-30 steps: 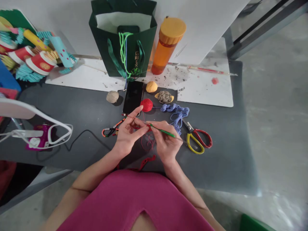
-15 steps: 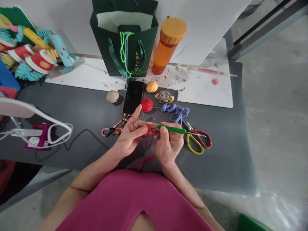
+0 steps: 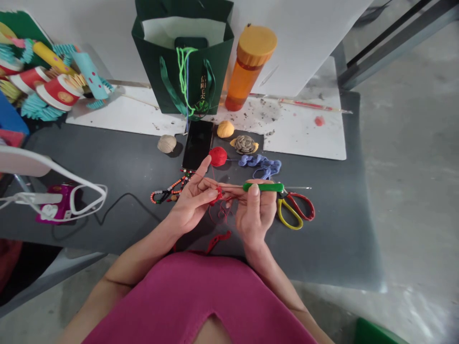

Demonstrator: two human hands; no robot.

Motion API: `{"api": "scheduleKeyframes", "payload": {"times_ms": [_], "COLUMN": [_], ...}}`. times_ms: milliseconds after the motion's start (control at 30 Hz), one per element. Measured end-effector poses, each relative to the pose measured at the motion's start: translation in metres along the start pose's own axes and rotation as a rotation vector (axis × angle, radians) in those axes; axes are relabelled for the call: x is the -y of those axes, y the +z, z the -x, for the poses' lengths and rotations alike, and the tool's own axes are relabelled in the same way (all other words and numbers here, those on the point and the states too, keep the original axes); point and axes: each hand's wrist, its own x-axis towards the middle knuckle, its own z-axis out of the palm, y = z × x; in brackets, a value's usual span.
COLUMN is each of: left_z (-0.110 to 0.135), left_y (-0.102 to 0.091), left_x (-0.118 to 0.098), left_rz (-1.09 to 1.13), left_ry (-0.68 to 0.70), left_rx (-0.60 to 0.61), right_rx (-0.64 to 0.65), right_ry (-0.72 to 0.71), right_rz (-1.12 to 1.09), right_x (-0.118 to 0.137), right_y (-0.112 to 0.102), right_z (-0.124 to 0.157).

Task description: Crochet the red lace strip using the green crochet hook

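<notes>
Between thumb and fingers, my left hand (image 3: 191,203) pinches a small piece of red crochet work (image 3: 216,196), its index finger raised with red yarn running by it. My right hand (image 3: 256,210) grips the green handle of a crochet hook (image 3: 263,187); the metal shaft points left to the red piece, and a thin metal end sticks out right. A red yarn ball (image 3: 218,156) lies just beyond my left fingertip. Loose red strands hang between the hands. Scissors (image 3: 296,210) with red and yellow handles lie right of my right hand, their blades partly hidden behind it.
Behind the hands are a black phone (image 3: 198,145), a yellow yarn ball (image 3: 225,129), a beige ball (image 3: 167,144), a crocheted flower (image 3: 244,144) and blue yarn (image 3: 263,165). A beaded string (image 3: 167,193) lies left. A green bag (image 3: 182,71) and orange bottle (image 3: 249,67) stand farther back.
My right hand and the crochet hook have shifted right, away from my left hand, and the hook now lies more level. My left hand stays nearly still on the red piece.
</notes>
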Motion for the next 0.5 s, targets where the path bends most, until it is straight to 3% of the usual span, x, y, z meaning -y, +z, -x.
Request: {"api": "scheduleKeyframes", "payload": {"times_ms": [167, 367, 500], "left_z": [0.0011, 0.0016, 0.0009], "left_y": [0.0002, 0.0016, 0.0004], "left_x": [-0.0008, -0.0011, -0.0008], "left_rz": [-0.006, -0.021, -0.007], "left_ry": [-0.017, 0.008, 0.009], "left_rx": [-0.01, -0.024, -0.02], "right_rx": [0.032, -0.058, 0.009], "right_ry": [-0.009, -0.069, -0.028], "right_rz": [0.003, 0.063, 0.027], "right_x": [-0.0024, -0.0018, -0.0007], "right_y": [0.0006, -0.0013, -0.0024], "right_z": [-0.0022, 0.002, 0.0026]}}
